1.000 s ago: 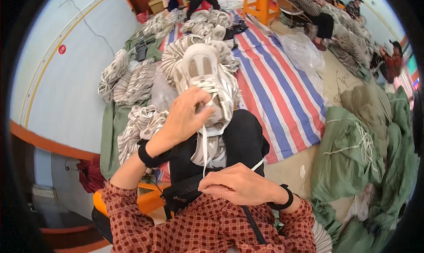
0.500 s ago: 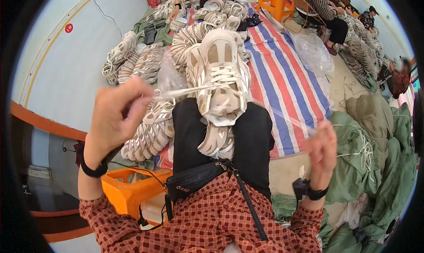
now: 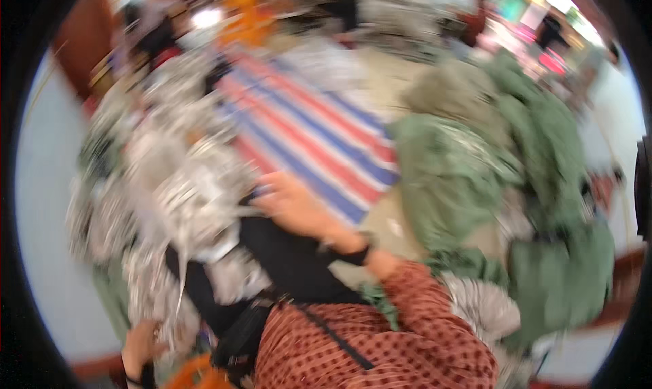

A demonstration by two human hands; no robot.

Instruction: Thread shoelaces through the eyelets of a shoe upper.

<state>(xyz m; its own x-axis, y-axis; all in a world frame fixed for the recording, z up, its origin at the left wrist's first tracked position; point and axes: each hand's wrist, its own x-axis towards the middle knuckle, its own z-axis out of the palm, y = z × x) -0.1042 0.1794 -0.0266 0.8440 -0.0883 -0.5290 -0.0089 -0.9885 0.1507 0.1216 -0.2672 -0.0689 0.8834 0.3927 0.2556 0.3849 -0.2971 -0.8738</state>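
Observation:
The picture is badly smeared by motion. A white lace-up shoe point(image 3: 200, 202) lies on my black-trousered lap. My right hand point(image 3: 288, 202), with a black band at the wrist, reaches across to the shoe's right side; its grip is too blurred to read. My left hand point(image 3: 139, 348) is low at my left hip, beside pale laces hanging from the shoe. What it holds is unclear. A black waist bag point(image 3: 238, 334) sits against my red patterned shirt.
A heap of white shoes point(image 3: 129, 185) spreads to my left. A red, white and blue striped sheet point(image 3: 326, 131) covers the floor ahead. Bulky green sacks point(image 3: 462, 178) stand to the right. An orange stool point(image 3: 193, 377) is under me. Blurred people are far back.
The view has swung to the right and blurred. Both hands, spread wide pulling the lace, have come in: the right to the shoe, the left down to my hip.

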